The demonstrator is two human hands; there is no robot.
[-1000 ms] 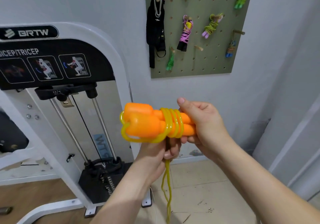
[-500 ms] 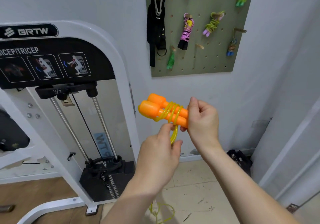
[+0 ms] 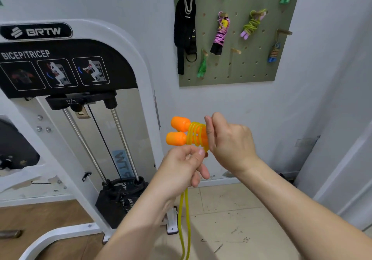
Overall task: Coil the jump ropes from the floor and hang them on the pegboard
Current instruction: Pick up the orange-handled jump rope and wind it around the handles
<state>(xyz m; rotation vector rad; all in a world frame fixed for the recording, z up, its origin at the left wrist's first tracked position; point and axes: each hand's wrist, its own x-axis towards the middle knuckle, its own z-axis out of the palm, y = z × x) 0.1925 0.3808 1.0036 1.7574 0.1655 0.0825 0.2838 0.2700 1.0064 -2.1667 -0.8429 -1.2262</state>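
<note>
As right hand (image 3: 231, 145) clamps the handles (image 3: 178, 132), left hand (image 3: 180, 169) pinches cord (image 3: 184, 219), now hanging doubled.

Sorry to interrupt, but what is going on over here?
A person holds a yellow jump rope, partly wound round its two orange handles. The right hand grips the handles; the left hand pinches the loose rope just below, the rest hanging down. Other coiled ropes hang on the pegboard.

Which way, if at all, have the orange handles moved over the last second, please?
Yes: the orange handles have shifted right, off the white machine frame they overlapped, toward the wall.
</note>
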